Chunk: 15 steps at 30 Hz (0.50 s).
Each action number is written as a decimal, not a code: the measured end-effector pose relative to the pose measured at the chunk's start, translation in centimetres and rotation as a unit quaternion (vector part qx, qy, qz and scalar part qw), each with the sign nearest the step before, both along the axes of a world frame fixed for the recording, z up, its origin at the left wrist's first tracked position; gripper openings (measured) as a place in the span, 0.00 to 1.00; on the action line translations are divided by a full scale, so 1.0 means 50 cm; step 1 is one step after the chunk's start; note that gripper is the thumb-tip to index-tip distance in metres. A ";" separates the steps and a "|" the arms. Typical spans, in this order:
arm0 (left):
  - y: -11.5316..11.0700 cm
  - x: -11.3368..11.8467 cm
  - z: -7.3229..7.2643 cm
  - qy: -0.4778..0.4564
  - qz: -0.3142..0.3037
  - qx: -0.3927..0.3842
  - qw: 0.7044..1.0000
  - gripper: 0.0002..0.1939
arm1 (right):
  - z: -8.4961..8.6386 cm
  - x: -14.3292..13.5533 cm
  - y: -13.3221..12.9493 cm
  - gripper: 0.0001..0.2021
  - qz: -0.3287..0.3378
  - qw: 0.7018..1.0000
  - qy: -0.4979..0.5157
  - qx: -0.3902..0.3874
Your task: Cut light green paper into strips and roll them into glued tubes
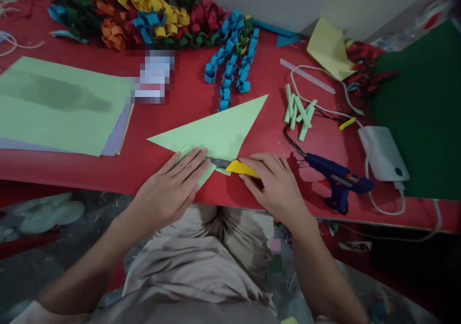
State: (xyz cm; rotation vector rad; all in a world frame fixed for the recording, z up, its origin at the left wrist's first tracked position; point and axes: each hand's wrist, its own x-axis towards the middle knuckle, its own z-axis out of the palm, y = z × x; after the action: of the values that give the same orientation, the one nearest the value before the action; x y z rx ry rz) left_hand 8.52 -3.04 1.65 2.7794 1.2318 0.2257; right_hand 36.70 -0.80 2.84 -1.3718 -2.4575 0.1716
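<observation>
A light green sheet of paper point(216, 132), folded into a pointed shape, lies near the front edge of the red table. My left hand point(176, 185) rests flat on its lower part, fingers stretched out and pressing it down. In my right hand point(272, 180) is a yellow utility knife point(242, 168), held with its grey tip pointing left. The tip meets the paper's lower edge beside my left fingertips, and the blade itself is hard to make out. A narrow green flap shows below the left hand's fingers.
A blue glue gun point(334, 173) lies to the right, near a white power bank point(383, 153) and its cable. Cut green strips point(298, 113) sit behind it. Stacked green paper point(68, 103) is at left; colourful paper chains point(158, 14) line the back.
</observation>
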 end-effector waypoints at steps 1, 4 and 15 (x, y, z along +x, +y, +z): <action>0.000 0.001 0.001 0.000 0.005 -0.001 1.000 0.31 | 0.000 -0.005 0.003 0.15 0.006 1.000 -0.003 0.002; 0.000 0.002 0.002 0.003 0.007 -0.002 1.000 0.31 | -0.001 -0.023 0.012 0.15 0.010 1.000 -0.009 0.011; 0.002 0.001 -0.006 -0.005 -0.001 0.009 1.000 0.33 | -0.004 -0.082 0.041 0.15 -0.015 1.000 -0.001 0.009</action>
State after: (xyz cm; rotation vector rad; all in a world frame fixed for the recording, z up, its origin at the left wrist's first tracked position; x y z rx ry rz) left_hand 8.56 -2.96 1.36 2.7921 1.2297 0.2521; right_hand 32.58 1.23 2.64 -1.4015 -2.4327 0.1410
